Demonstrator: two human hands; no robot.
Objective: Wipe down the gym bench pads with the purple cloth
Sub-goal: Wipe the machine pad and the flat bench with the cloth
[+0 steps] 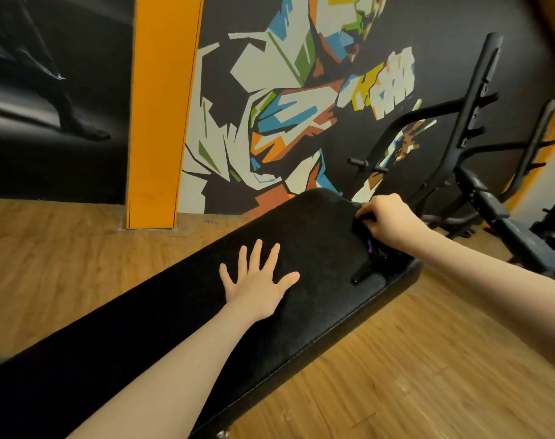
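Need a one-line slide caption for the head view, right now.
Left hand flat on black bench pad; right hand grips dark cloth at pad's far end.

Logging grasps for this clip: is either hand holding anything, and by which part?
The right hand grips the dark, bunched cloth by its top end; the left hand lies flat on the bench pad, holding nothing.

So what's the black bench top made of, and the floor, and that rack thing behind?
The bench pad looks like padded black vinyl or faux leather: faintly grained, a soft sheen, a stitched seam along its edge. The floor looks like wood or wood-look laminate, with plank lines and grain streaks. The rack seems to be painted black metal, with thin rigid tubes and pegs.
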